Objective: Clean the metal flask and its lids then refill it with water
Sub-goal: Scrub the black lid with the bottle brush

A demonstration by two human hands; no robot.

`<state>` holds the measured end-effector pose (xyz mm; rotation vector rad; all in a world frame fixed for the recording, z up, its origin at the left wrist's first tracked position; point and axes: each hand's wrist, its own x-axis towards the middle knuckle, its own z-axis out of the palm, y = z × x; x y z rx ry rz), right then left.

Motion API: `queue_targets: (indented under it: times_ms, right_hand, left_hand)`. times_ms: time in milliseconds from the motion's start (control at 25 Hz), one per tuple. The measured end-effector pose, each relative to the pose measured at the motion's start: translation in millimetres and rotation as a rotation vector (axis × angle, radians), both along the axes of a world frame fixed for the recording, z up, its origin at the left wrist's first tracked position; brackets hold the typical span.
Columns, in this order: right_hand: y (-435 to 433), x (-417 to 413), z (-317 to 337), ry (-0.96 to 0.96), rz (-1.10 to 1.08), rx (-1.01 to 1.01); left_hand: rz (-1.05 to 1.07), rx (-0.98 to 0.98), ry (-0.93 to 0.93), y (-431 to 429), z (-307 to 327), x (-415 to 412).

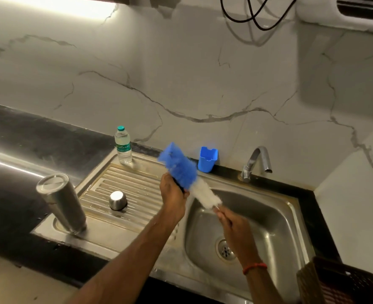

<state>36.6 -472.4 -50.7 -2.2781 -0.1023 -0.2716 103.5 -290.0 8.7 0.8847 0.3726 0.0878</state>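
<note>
The metal flask (61,202) stands upside down at the left end of the drainboard (135,181). A steel cap lid (118,200) sits mouth-down on the ribs to its right. Over the sink's left rim I hold a bottle brush (182,166) with blue and white bristles. My left hand (172,195) grips a small dark object (179,185), mostly hidden, pressed against the blue bristles. My right hand (232,224) pinches the brush's handle just below the white bristles.
A plastic water bottle (123,145) stands at the drainboard's back edge. A blue holder (207,159) sits by the wall, and the tap (256,163) hangs over the sink basin (273,218). A brown basket (343,281) fills the lower right corner.
</note>
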Motion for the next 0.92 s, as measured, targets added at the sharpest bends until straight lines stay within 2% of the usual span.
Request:
queue_targets:
  times_ms: [80,240,400,480,600,680,800,920]
  right_hand:
    - [-2.9,-17.4,-7.8,0.034,-0.015,0.023]
    - [21.3,2.1,18.8,-0.073,-0.033,0.016]
    - [-3.5,-18.7,-7.9,0.006,-0.058,0.017]
    - [-9.3,-31.5,-11.8,0.039,-0.061,0.038]
    - [5.0,-12.5,8.9,-0.093,-0.093,0.013]
    - [7.0,-4.0,14.1,-0.138,-0.123,-0.011]
    - [-9.1,-24.9,-5.4,-0.062,-0.108,-0.013]
    - [-11.6,-38.6,-11.8,-0.078,-0.138,-0.002]
  left_hand:
    - [-0.011,-0.005,-0.009,2.1,-5.0,-3.4]
    - [-0.060,0.156,0.028,-14.8,-12.9,-13.9]
    - [-0.057,-0.016,-0.011,-3.6,-8.6,-9.6]
    - [-0.111,-0.005,-0.022,-2.4,-6.2,-10.4]
    - [-0.154,0.082,0.010,-19.4,-7.4,-15.8]
    - [-0.131,0.060,0.037,-22.3,-2.9,-13.2]
    - [-0.090,-0.106,0.030,-10.6,0.3,-6.4]
    - [-0.135,-0.105,0.082,-7.9,-9.6,-12.3]
